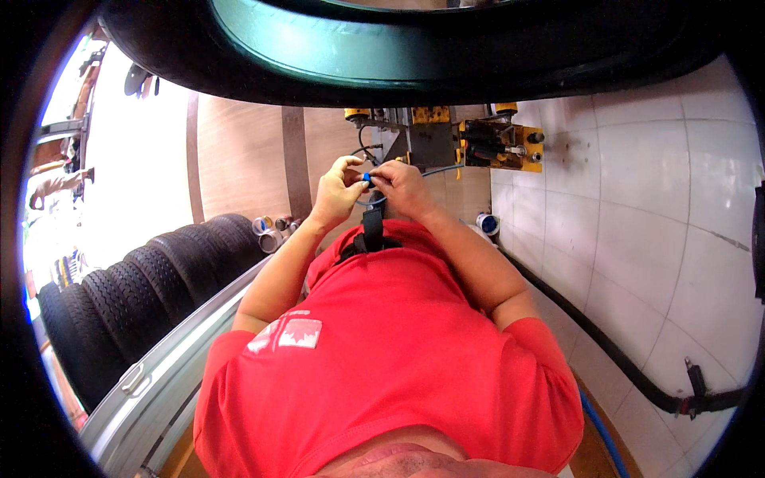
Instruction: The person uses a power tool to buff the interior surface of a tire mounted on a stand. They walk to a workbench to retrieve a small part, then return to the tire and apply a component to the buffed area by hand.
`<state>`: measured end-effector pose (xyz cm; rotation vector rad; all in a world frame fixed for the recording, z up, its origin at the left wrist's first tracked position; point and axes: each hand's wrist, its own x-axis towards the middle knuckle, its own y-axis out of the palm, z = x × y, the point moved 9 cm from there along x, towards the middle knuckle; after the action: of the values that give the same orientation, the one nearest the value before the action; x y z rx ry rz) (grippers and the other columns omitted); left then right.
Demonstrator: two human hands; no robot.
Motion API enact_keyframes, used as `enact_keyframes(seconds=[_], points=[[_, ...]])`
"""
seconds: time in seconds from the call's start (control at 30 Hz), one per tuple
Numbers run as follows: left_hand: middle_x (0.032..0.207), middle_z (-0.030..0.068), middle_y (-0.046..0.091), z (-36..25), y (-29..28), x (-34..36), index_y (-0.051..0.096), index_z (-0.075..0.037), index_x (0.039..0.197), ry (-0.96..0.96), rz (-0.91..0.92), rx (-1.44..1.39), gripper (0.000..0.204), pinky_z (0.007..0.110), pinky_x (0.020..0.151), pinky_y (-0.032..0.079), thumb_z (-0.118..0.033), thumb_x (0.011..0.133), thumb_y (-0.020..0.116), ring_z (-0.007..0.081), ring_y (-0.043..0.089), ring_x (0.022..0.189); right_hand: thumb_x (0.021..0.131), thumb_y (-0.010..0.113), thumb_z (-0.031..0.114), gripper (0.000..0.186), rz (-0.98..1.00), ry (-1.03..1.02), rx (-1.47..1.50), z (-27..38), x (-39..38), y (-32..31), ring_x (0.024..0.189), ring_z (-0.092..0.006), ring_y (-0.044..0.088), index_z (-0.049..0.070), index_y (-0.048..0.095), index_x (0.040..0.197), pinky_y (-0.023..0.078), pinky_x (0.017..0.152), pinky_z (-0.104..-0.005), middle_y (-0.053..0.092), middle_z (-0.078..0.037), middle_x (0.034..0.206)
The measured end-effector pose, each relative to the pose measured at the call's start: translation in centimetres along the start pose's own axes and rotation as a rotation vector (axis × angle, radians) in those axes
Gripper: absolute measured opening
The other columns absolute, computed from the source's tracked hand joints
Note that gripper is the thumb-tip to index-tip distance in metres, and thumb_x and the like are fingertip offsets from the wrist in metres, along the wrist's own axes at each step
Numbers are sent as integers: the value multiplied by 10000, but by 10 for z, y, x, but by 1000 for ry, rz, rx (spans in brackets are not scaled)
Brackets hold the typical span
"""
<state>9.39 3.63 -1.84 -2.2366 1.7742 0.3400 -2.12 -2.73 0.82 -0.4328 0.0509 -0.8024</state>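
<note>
My left hand (338, 193) and my right hand (404, 190) meet in front of my waist. Between their fingertips they pinch a small blue piece (366, 178), too small to tell its kind. The left thumb and a fingertip close on it from one side, the right thumb and forefinger from the other. Just below my hands, a black strap (373, 228) hangs at the front of my red shirt. Beyond them stands a grey and yellow machine (431, 143) with black hoses.
Several black tyres (151, 275) stand in a row at left beside a silver metal rail (171, 350). Cans (271, 239) sit near the tyres, another tin (487, 224) to the right. A thick black hose (606, 362) runs along the white tiled wall (637, 199). A dark curved rim crosses the top.
</note>
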Motion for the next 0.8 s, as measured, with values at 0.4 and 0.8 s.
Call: enact_keyframes(seconds=[0.4,0.8], points=[[886,87,627,-8,8,-1,415,-45,1205,-12,105,54,412,238,674,492,78,837,552,128,617,784,824,624,205,212,281,260,162,-27,-2,15,732,-266,655,35,696,928,498,661,-357,668,-171,819],[847,105,624,-10,14,-6,424,-23,1219,58,174,241,441,264,718,511,106,816,548,135,612,792,831,601,237,232,302,185,-65,-19,-6,17,764,-348,637,28,690,877,499,678,-405,647,-200,811]])
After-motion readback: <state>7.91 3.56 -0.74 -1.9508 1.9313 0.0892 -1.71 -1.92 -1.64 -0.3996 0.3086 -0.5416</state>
